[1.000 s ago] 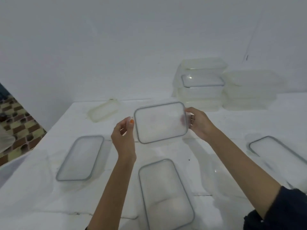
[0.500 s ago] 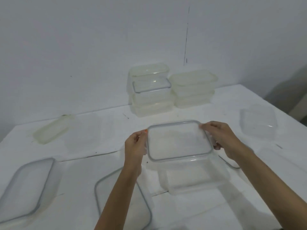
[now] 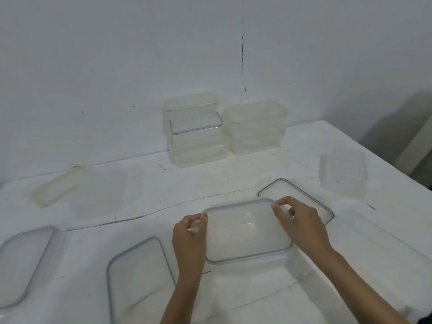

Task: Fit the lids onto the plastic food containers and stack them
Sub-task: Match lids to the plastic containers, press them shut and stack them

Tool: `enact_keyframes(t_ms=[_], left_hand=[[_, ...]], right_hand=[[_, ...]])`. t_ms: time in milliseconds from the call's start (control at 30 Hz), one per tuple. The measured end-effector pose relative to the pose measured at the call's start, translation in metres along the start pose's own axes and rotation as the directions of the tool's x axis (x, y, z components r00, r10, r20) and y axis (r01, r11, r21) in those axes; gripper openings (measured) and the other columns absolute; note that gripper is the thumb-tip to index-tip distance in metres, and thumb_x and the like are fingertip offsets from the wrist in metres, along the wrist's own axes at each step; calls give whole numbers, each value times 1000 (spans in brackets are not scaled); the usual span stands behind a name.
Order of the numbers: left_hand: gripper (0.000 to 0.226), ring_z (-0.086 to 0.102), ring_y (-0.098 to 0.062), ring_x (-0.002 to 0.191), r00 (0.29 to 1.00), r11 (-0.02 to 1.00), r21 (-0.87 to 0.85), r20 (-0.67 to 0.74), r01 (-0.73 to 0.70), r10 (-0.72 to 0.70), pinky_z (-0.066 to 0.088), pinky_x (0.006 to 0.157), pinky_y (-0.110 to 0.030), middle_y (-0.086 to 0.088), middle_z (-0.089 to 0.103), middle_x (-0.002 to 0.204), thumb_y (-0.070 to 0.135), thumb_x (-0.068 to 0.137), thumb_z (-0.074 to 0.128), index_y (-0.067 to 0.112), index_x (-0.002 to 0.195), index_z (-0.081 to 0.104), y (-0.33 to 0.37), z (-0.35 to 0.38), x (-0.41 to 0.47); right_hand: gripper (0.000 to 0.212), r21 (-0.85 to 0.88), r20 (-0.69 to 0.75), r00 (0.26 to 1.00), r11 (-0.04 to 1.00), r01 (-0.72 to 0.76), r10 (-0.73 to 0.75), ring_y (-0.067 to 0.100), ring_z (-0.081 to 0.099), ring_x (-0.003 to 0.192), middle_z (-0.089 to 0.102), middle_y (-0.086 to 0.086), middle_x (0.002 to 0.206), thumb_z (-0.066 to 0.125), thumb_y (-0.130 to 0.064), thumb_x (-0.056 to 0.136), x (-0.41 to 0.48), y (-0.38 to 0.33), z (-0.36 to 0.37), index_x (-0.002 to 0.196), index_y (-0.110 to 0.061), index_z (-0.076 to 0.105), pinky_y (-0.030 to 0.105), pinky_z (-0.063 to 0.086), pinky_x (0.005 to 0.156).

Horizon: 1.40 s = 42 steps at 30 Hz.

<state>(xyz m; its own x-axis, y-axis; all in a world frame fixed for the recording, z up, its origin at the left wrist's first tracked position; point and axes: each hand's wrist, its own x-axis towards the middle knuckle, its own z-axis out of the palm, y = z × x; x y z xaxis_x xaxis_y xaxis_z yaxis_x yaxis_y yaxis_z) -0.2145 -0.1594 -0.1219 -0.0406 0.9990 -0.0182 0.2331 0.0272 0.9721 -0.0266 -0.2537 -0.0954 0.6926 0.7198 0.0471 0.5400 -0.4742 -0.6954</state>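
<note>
A clear lid with a grey seal [image 3: 245, 232] lies on top of a clear plastic container [image 3: 252, 265] in the middle of the white table. My left hand [image 3: 190, 239] grips the lid's left edge, thumb near the far corner. My right hand [image 3: 301, 225] pinches the lid's right edge with curled fingers. Three more grey-rimmed lids lie flat: one [image 3: 138, 277] to the left of my left arm, one [image 3: 21, 260] at the far left, one [image 3: 301, 197] partly hidden behind my right hand. Lidded containers are stacked at the back wall [image 3: 196, 134].
A second stack of yellowish containers [image 3: 256, 127] stands beside the first. An open clear container [image 3: 342, 174] sits at the right, another faint one [image 3: 100, 192] at the left with a yellowish lid [image 3: 56, 188] beside it. The table edge [image 3: 374, 155] runs diagonally at the right.
Both hands have lowered the lid from mid-air onto the open container. The view has shifted, so the stacks now sit further back and centre.
</note>
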Motion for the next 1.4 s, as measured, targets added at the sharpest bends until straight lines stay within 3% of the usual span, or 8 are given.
enact_keyframes(t_ms=[567,800,900,1000,1100,1167,1233,1400], left_hand=[[14,56,-9,105,997,982,-174,9,72,-72,37,88,-21,7,65,105,17,92,58,15,104,65,-7,7,-11],[17,60,-17,105,994,988,-138,-76,71,-82,39,87,-22,-2,67,104,18,91,60,9,103,68,-2,14,15],[18,58,-18,111,997,999,16,-63,-40,41,40,91,-24,-2,65,110,22,92,58,13,106,66,0,12,23],[38,49,-7,123,894,861,249,47,-443,446,34,105,-24,12,58,124,42,87,61,22,119,62,6,-3,24],[67,20,11,138,684,761,142,562,-633,464,18,113,-15,39,35,139,61,72,68,42,133,46,10,-21,19],[85,7,4,144,514,588,193,733,-785,445,12,119,-27,29,23,151,69,69,65,40,142,34,-5,-23,22],[85,9,-2,145,451,455,217,737,-864,503,11,120,-33,16,24,154,69,74,61,32,145,32,-18,-21,24],[83,23,-9,144,430,408,207,683,-889,590,19,117,-33,8,33,152,66,76,62,23,143,40,-27,-17,26]], right_hand=[[20,541,88,989,828,-148,119,13,50,96,57,-3,101,50,-27,96,-3,17,27,110,-19,63,16,37,73],[23,492,30,998,868,-63,56,18,54,97,59,4,101,50,-23,96,21,4,41,110,-11,64,18,38,71],[27,106,-132,985,987,122,-107,23,52,100,52,6,104,50,-23,95,27,-4,42,118,-13,59,28,40,72],[35,-100,-207,826,851,515,-524,19,49,102,52,3,109,53,-30,92,26,-7,28,123,-16,57,31,40,85],[60,117,220,683,714,690,-697,2,29,134,42,-15,137,53,-59,85,18,-2,14,137,-30,44,20,21,110],[84,50,439,558,639,767,-704,-4,-1,144,18,-21,154,49,-72,79,16,6,19,148,-31,26,16,0,116],[91,-75,460,509,539,839,-728,-1,-8,144,8,-17,158,44,-77,79,17,13,28,151,-27,19,22,-5,118],[91,-96,384,504,509,855,-774,9,7,147,19,-9,158,47,-77,79,21,20,37,149,-21,29,31,10,118]])
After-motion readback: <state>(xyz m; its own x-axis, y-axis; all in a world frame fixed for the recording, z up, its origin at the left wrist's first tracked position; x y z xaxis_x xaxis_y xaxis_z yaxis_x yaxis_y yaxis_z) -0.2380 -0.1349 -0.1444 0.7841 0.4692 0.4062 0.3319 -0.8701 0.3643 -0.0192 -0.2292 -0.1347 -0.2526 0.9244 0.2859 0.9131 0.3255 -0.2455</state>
